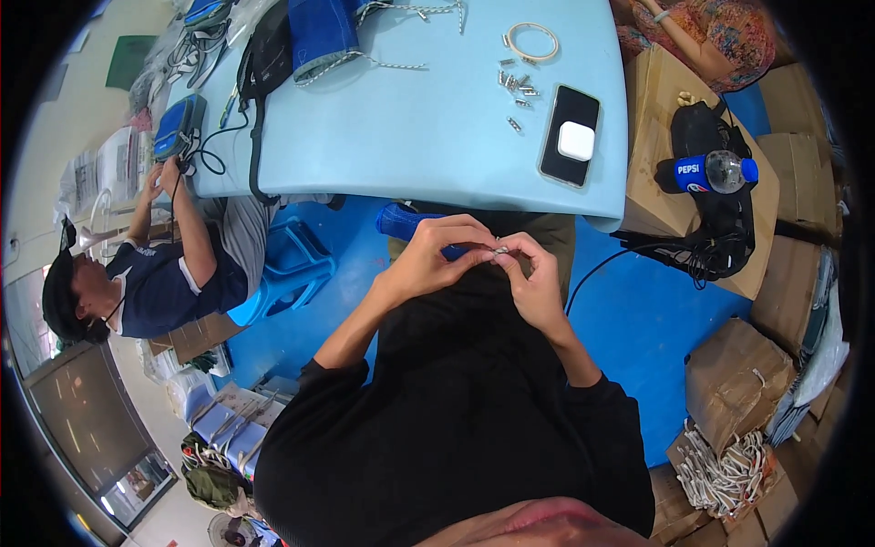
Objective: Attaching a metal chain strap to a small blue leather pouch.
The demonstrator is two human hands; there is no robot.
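My left hand (433, 258) and my right hand (531, 278) meet just off the near edge of the table, above my lap. Fingertips of both are pinched together on a small silvery piece (501, 251), mostly covered by them, so its exact kind is unclear. Under my left hand a blue fabric item (398, 219) lies across my lap. On the table, several small silvery metal pieces (519, 85) are scattered, beside a thin ring-shaped roll (531, 41). A dark phone (563, 164) lies nearby with a white earbud case (576, 141) on it.
The light blue table (383, 146) carries a blue fabric bag (324, 36) with a striped cord and a black strap (259, 137). At left a co-worker (173, 283) handles a blue pouch (179, 128). At right, a cardboard box (652, 137) holds a bottle (711, 171) and black cables.
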